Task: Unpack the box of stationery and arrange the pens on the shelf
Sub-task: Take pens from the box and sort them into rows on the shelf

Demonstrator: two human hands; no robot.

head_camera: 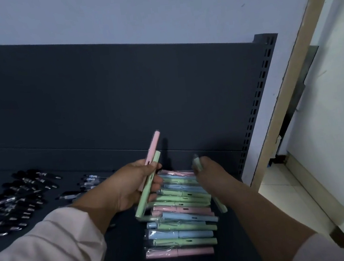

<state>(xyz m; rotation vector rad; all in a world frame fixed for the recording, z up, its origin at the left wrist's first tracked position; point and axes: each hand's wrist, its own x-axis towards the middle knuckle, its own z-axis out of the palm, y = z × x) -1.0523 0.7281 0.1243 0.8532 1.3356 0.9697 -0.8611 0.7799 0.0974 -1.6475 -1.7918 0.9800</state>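
My left hand (pixel 130 185) grips two pastel pens upright: a pink pen (pixel 153 146) and a green pen (pixel 147 192). My right hand (pixel 209 170) holds another green pen (pixel 197 162), its lower end showing past my wrist. Both hands hover over a row of several wrapped pastel pens (pixel 182 222), pink, green and blue, lying crosswise on the dark shelf (pixel 125 255).
Several black pens (pixel 21 198) lie in rows on the left of the shelf, with a few clear-barrelled pens (pixel 86 181) beside them. The dark back panel (pixel 119 97) rises behind. A slotted upright (pixel 256 102) bounds the right side, next to a door frame (pixel 291 85).
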